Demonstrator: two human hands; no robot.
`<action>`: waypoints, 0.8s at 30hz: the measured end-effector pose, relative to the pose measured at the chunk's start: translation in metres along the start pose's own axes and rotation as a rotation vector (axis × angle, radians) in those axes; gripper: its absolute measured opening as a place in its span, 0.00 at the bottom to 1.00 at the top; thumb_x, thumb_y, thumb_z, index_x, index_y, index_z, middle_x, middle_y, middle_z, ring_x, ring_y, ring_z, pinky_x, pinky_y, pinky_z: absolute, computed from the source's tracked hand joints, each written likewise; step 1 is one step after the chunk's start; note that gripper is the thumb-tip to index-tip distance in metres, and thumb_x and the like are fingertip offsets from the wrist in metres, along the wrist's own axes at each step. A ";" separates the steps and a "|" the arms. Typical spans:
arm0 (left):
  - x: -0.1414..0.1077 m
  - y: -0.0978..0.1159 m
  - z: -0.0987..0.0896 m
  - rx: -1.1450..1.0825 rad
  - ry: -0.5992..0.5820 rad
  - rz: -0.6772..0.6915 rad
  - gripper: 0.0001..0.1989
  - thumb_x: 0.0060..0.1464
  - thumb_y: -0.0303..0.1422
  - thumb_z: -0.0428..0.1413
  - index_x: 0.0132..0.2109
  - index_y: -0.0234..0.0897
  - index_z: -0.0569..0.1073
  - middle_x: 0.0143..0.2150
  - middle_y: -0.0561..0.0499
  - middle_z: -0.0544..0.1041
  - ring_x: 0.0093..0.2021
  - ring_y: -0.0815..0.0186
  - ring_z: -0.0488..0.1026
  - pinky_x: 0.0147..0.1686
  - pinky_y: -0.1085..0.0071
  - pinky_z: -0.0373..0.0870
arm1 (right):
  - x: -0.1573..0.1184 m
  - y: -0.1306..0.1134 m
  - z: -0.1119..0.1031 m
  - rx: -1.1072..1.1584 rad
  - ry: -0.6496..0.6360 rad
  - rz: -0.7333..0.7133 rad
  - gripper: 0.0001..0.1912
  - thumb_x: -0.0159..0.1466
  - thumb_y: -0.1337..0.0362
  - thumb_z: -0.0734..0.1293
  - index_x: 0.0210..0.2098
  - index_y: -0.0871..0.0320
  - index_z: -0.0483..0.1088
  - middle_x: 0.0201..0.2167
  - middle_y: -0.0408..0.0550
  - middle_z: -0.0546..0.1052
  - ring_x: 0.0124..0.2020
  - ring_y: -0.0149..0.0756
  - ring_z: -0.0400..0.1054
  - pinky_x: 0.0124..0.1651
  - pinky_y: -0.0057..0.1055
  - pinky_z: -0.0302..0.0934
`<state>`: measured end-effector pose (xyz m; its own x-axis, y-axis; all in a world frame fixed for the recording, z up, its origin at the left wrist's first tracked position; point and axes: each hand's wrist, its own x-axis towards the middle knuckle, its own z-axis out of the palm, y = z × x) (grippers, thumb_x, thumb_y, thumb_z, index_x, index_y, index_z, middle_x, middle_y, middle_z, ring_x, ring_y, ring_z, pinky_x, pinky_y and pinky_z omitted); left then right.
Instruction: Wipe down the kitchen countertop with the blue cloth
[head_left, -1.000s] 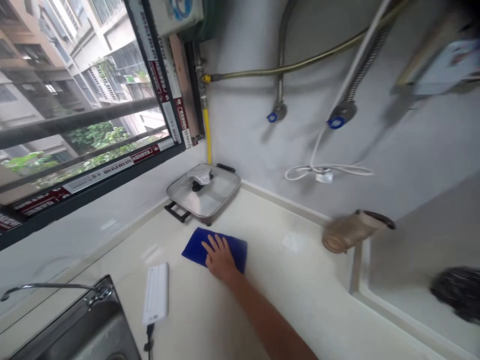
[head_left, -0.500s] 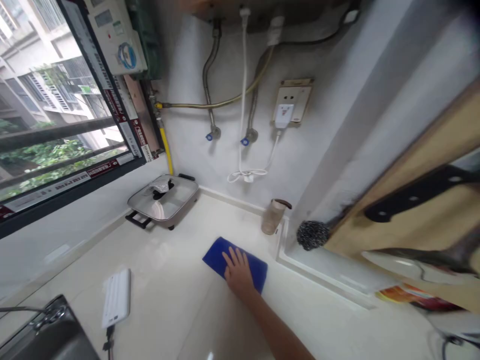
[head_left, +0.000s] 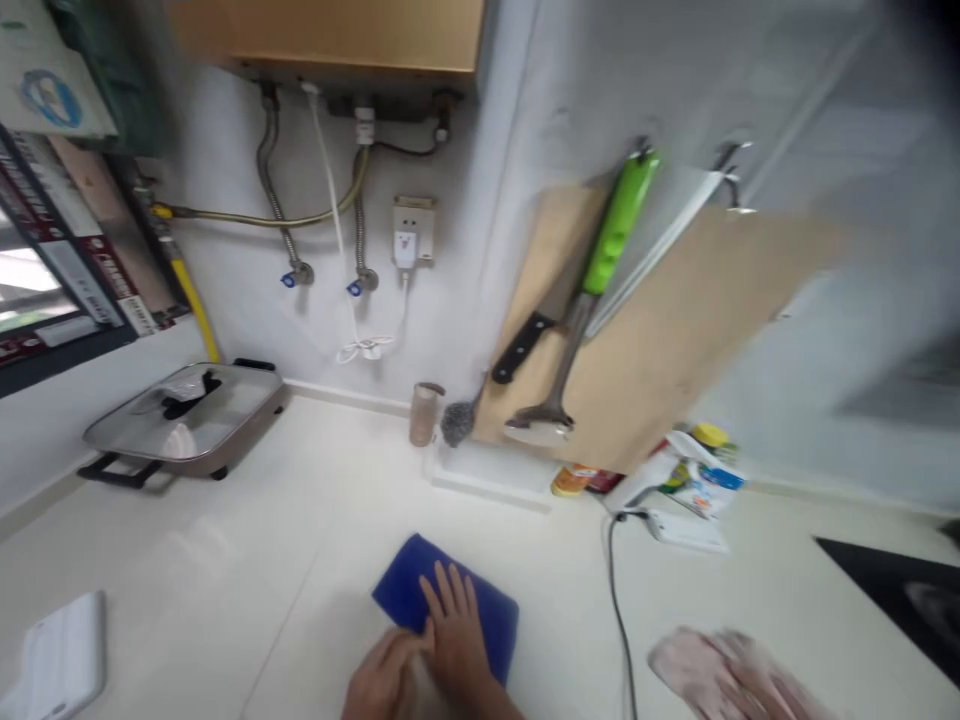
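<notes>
A folded blue cloth (head_left: 491, 610) lies on the pale countertop at the lower middle of the view. My right hand (head_left: 456, 630) rests palm down on it, fingers stretched out and spread. Beside it, at the cloth's near left edge, is my left hand (head_left: 382, 675), its fingers curled and pressed together at my right thumb. Whatever the left fingers may hold is hidden.
A lidded electric pan (head_left: 195, 415) stands at the left, a white device (head_left: 64, 655) nearer. Behind the cloth stand a brown cup (head_left: 424, 412) and a cutting board (head_left: 675, 330) with hanging utensils. Rightward are a black cable (head_left: 616, 590), packets and a blurred pink cloth (head_left: 712, 670).
The view has turned right, bringing the whole cutting board, the packets and the pink cloth into sight. My left hand has come in beside my right hand, which stays on the blue cloth.
</notes>
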<state>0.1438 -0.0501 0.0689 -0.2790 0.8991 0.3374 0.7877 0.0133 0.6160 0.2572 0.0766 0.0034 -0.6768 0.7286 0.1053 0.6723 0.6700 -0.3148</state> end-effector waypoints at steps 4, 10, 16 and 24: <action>0.033 0.008 0.039 0.042 -0.105 0.079 0.22 0.66 0.37 0.42 0.60 0.39 0.71 0.60 0.45 0.74 0.60 0.62 0.71 0.60 0.64 0.71 | -0.048 0.018 -0.001 -0.062 0.119 0.010 0.34 0.61 0.51 0.59 0.65 0.23 0.47 0.69 0.22 0.51 0.72 0.42 0.41 0.69 0.54 0.53; 0.012 -0.007 0.119 0.340 -0.121 0.331 0.27 0.64 0.37 0.47 0.68 0.42 0.60 0.68 0.41 0.64 0.67 0.52 0.61 0.61 0.51 0.68 | -0.109 0.053 -0.011 -0.111 0.409 0.033 0.37 0.59 0.52 0.61 0.66 0.25 0.48 0.68 0.21 0.57 0.72 0.51 0.40 0.62 0.59 0.61; 0.011 0.009 0.146 0.468 0.042 0.416 0.39 0.57 0.35 0.55 0.72 0.48 0.49 0.74 0.32 0.43 0.71 0.34 0.46 0.60 0.34 0.58 | -0.123 0.069 -0.015 -0.098 0.469 0.062 0.32 0.65 0.58 0.57 0.68 0.32 0.50 0.68 0.28 0.59 0.70 0.53 0.50 0.61 0.56 0.65; 0.068 -0.015 0.151 0.471 -0.042 0.315 0.32 0.62 0.37 0.50 0.71 0.44 0.53 0.73 0.34 0.51 0.71 0.39 0.48 0.63 0.37 0.56 | -0.074 0.085 -0.019 -0.059 0.411 0.018 0.42 0.64 0.63 0.59 0.72 0.66 0.36 0.71 0.60 0.53 0.72 0.52 0.47 0.66 0.56 0.58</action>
<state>0.1962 0.0767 -0.0246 0.0235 0.9078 0.4187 0.9920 -0.0731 0.1028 0.3697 0.0820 -0.0134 -0.4970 0.7282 0.4719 0.7068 0.6552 -0.2668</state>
